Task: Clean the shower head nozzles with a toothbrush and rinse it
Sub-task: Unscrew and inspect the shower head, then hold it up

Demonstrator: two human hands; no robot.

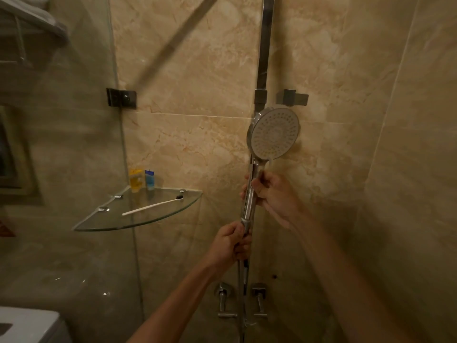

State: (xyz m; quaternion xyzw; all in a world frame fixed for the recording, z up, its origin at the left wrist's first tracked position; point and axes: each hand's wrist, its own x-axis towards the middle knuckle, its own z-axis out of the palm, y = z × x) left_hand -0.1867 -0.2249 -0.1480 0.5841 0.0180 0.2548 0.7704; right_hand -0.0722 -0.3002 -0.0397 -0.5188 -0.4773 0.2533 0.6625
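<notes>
Chrome shower head (pixel 274 132) handle: right hand (pixel 273 197) grips upper, left hand (pixel 228 242) lower.

no readable text, labels on the two small bottles (pixel 141 180) blurred

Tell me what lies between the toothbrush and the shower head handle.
Head view: past the toothbrush, the glass shelf ends; only bare marble wall reaches the handle.

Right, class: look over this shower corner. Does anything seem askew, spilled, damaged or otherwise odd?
Nothing stands out. The toothbrush lies flat on the glass shelf, two small bottles stand upright at its back, and both hands, left hand and right hand, hold the shower head by its handle. No spill or damage shows.
</notes>
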